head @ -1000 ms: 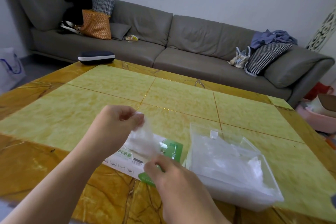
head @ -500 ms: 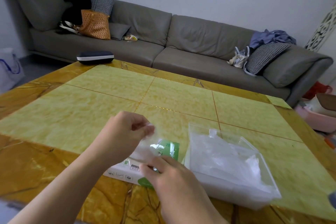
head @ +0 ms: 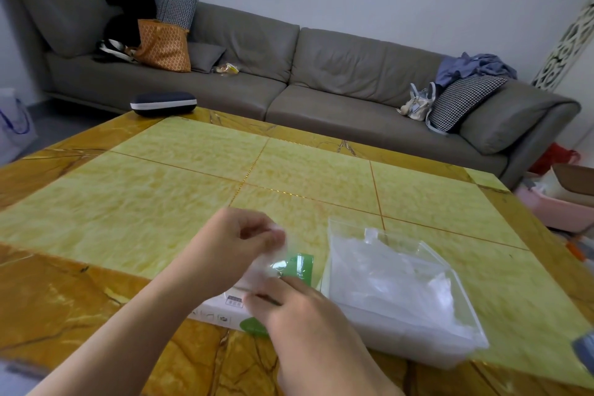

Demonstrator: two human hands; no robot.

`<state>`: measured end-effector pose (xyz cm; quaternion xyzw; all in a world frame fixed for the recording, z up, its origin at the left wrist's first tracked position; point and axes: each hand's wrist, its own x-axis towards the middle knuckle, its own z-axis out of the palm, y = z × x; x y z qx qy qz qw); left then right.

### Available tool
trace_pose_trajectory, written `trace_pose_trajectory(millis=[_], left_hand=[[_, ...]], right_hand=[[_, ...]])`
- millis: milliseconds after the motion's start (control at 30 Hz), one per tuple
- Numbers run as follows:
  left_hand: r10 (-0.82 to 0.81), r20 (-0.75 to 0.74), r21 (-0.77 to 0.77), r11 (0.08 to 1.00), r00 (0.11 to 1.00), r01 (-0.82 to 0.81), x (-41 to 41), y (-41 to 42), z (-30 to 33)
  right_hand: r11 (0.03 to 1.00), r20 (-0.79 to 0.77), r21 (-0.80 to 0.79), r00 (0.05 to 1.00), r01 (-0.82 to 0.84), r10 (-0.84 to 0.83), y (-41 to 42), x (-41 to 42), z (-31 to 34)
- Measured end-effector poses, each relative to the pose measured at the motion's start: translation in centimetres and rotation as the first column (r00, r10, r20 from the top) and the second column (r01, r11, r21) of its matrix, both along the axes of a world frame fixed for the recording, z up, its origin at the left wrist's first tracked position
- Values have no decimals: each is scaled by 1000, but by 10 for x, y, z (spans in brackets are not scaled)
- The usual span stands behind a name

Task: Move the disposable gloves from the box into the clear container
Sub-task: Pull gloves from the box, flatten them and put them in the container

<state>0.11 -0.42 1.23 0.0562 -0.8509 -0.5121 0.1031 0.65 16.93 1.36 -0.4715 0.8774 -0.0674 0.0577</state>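
A white and green glove box (head: 225, 309) lies flat on the yellow table, mostly covered by my hands. My left hand (head: 238, 241) pinches the top of a thin clear disposable glove (head: 273, 262) just above the box. My right hand (head: 299, 309) pinches the lower end of the same glove over the box's near edge. Right of the box stands the clear container (head: 463, 296), and several crumpled clear gloves (head: 392, 270) lie inside it.
A dark glasses case (head: 163, 103) sits at the table's far left edge (head: 96, 141). Behind the table runs a grey sofa (head: 321, 80) with bags and cushions. Pink tubs (head: 553, 202) stand on the floor at the right.
My left hand has come down and to the right with the glove. My right hand has stayed at the box, and the glove now hangs lower over it.
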Motion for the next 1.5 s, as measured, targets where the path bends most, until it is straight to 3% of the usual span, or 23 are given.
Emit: trace_pose_trajectory(millis=[167,300,367,467,533,567,633,700,767,800,933,1000,1133,1267,1367,1500], left_hand=[[83,-196,349,937,977,-10,7,8,18],[156,-272,730,676,950,98,6,5,32],[158,-289,793,592,944,144,7,2,37],[130,-291,805,569,948,169,11,0,41],[136,-257,802,583,957,133,14,2,45],[131,-244,796,593,961,121,16,4,47],[100,-222,776,620,970,113,19,11,49],[47,-192,729,676,980,110,23,22,50],[-52,-150,654,744,987,139,26,35,48],[-112,-125,626,762,986,165,27,41,46],[-178,-72,603,776,981,185,25,42,41],[-191,-43,635,753,981,175,23,34,41],[-186,57,691,717,981,95,22,26,46],[-278,172,562,816,945,138,24,39,49],[-242,126,356,916,962,184,24,53,45],[-84,3,409,909,996,76,23,55,45]], right_hand=[[994,4,104,1000,-15,15,-4,0,2],[998,43,63,999,-22,20,-3,-5,-3],[1000,60,10,998,-21,21,0,-3,-2],[974,61,-206,994,97,-86,11,5,7],[869,100,-443,975,221,-197,21,7,17],[770,147,-578,962,271,-228,28,4,22],[544,384,-727,905,419,-183,44,-4,37],[500,659,-659,752,562,23,56,-13,51],[533,762,-576,643,619,78,63,-18,55],[521,764,-576,641,630,70,62,-19,55],[231,818,-571,570,788,75,67,-28,52],[143,840,-543,535,828,88,74,-32,56],[169,829,-546,559,820,-32,88,-41,56],[279,820,-526,566,803,-83,91,-42,51],[400,815,-496,572,771,-91,88,-38,49],[431,842,-474,538,768,-33,91,-42,48]])
